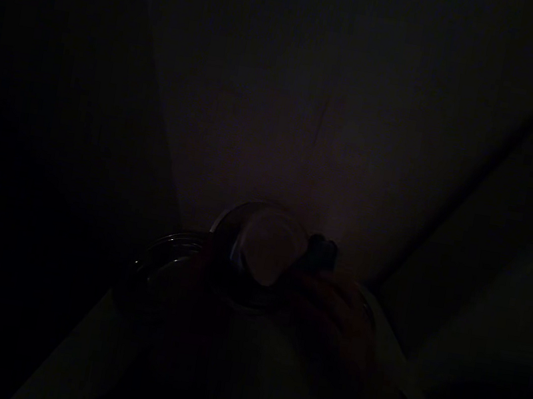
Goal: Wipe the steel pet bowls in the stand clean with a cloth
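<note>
Right hand (339, 312) is resting beside the round bowl (226, 264), left hand (198, 283) barely showing opposite; cannot tell whether either is grasping.

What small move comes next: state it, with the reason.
Probably settle the right hand lightly against the middle round vessel to steady it: the hand reaches in from that vessel's right, while the left round vessel sits close on the other side. Darkness hides whether the hand touches it.

Place too dark to tell; round dish (269, 247), pale surface (258, 124)
</note>
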